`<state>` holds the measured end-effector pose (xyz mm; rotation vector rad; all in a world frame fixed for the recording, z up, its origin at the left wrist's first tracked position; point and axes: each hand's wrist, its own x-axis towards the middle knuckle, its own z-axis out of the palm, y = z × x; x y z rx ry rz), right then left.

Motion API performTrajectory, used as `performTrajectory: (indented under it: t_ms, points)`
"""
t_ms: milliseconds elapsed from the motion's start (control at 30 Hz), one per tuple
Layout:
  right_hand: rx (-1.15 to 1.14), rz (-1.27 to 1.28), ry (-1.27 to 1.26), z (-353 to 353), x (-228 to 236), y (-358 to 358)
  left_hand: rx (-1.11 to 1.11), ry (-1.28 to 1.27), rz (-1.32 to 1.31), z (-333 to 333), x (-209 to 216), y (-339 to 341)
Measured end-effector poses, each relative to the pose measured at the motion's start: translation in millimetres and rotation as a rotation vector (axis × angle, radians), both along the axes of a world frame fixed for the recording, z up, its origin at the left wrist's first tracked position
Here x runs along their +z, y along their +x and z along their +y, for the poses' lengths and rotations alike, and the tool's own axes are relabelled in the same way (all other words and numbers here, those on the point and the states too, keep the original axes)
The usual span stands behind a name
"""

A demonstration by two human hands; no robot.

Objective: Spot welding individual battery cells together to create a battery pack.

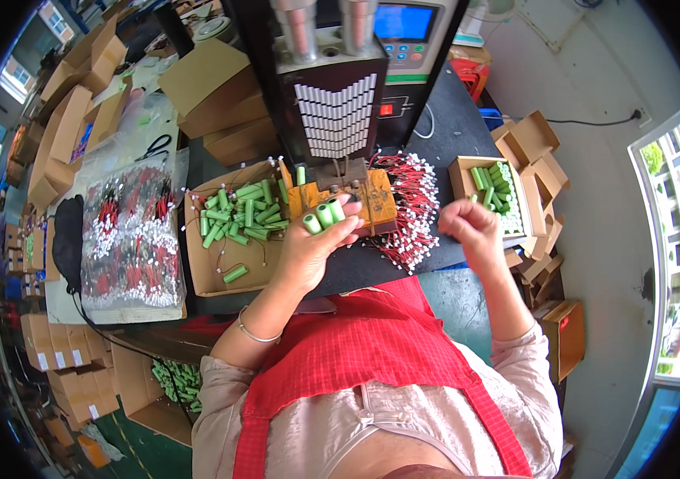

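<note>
In my left hand (313,249) lie three green cylindrical battery cells (324,215), side by side across the fingers. That hand is at the front of a worn yellow metal fixture (305,201) under the machine. My right hand (471,230) hovers by the near left side of a box (515,236) of upright cells. Its fingers are curled together; whatever they hold, if anything, is hidden. Bundles of red and black wires with white connectors (413,209) lie between the fixture and my right hand. Left of the fixture, a cardboard tray (258,274) holds loose green cells, some with wires attached.
The welding-type machine (332,72) with a blue screen (404,22) rises behind the fixture. Bagged wire leads (134,247) and scissors (154,147) lie at left. Cardboard boxes (543,172) crowd the right side. A floor-level box (142,393) holds more cells.
</note>
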<state>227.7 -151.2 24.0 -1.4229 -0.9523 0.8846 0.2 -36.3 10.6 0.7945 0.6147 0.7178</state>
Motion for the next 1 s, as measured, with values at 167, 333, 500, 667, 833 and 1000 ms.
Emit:
performTrajectory:
  t_ms: [167,333,500,667,833,1000]
  points:
    - [0.287,0.329,-0.033,-13,-28,-29,0.001,-0.024,0.002,1,-6,7]
    - [0.376,0.015,-0.084,6,-15,-46,0.076,0.099,0.037,-6,-11,8]
    - [0.26,0.07,-0.173,34,-8,-66,0.061,0.12,0.035,-9,-4,9]
    - [0.231,-0.076,-0.034,54,-13,-54,0.137,0.975,0.492,22,2,-1]
    - [0.259,-0.072,-0.167,68,-1,-55,0.183,1.051,0.542,31,-11,4]
    - [0.237,-0.213,-0.108,71,-6,-56,0.178,1.082,0.646,35,-18,6]
